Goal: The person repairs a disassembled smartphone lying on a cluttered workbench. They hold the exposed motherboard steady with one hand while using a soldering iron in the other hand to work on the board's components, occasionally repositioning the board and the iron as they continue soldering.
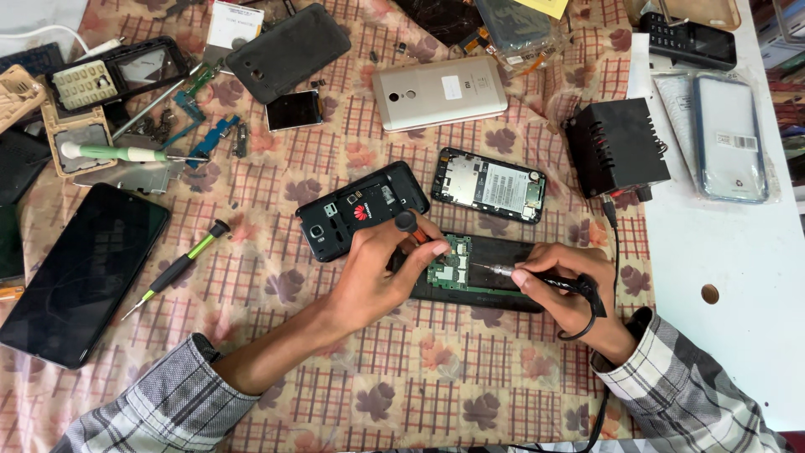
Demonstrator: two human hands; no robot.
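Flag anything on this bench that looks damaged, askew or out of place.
Nearly every phone is stripped: the opened phone under both hands shows its bare green board, and the black phone beside it has no back cover. Loose flex parts lie scattered top left. Nothing looks spilled.

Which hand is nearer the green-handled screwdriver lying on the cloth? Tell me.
Left. The left hand works just right of the green-handled screwdriver; the right hand sits farther right, beyond the opened phone.

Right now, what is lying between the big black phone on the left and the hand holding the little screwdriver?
In the head view, a green-and-black screwdriver lies on the patterned cloth between the big black phone and the left hand.
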